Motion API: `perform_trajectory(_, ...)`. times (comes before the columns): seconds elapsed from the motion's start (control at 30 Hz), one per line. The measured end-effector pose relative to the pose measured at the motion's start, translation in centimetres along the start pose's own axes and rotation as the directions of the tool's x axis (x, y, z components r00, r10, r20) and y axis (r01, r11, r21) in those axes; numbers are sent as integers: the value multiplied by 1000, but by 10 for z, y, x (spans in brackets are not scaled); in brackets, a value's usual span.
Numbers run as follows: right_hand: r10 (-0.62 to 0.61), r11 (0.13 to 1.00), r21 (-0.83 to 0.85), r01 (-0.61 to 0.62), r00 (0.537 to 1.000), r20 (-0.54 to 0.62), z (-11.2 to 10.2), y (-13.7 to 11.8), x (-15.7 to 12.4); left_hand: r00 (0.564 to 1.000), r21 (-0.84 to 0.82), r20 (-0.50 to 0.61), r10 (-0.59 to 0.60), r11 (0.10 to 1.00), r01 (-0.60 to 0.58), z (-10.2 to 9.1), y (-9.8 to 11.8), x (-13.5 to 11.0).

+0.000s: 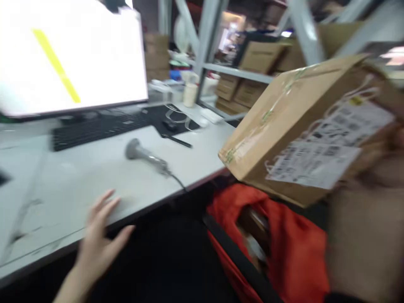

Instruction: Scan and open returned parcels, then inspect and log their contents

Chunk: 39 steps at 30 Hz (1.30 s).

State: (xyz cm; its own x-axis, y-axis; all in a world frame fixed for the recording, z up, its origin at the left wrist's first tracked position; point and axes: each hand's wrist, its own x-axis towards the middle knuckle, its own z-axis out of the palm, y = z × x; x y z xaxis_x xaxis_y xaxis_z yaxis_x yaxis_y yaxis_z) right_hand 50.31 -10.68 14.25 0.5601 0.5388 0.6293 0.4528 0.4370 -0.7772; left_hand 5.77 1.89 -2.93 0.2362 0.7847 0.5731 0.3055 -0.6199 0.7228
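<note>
My right hand point(383, 147) grips the right end of a brown cardboard box point(284, 122) and holds it tilted in the air past the desk's right end. White shipping labels point(328, 143) cover the box's near face. The hand is blurred, but it wraps the box. My left hand point(101, 235) rests on the near edge of the grey desk point(94, 185), fingers spread and flat, holding nothing. A grey handheld barcode scanner point(147, 155) lies on the desk a little beyond that hand, its cable running off the edge.
A bright monitor point(69, 54) and a black keyboard point(97, 128) stand at the back left, with a pen point(176, 140) and a mouse on a black mat point(170, 120). An orange bag point(284, 248) with goods sits below the box. Metal shelves point(240, 71) with cartons stand behind.
</note>
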Motion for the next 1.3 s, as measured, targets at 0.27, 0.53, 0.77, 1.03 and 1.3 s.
perform_trajectory(0.27, 337, 651, 339, -679, 658, 673, 291, -32, -69, 950, -546, -275, -147, 837, -28, -38, 8, 20)
perform_trajectory(0.53, -50, 990, -23, 136, 509, 859, 331, 13, -66, 652, -437, -676, -342, 899, 19, -133, -28, 30)
perform_trajectory(0.77, 410, 897, -438, -64, 493, 767, 335, 92, -19, 678, -330, -691, -251, 944, 13, -138, -48, 38)
perform_trajectory(1.03, 451, 869, -330, -369, 315, 835, 327, 45, -42, 732, -148, -672, -110, 989, 12, -127, -56, 25)
perform_trajectory(1.3, 28, 988, 22, -150, 326, 945, 296, -46, -109, 726, -205, -675, -136, 979, -7, -123, -54, 26)
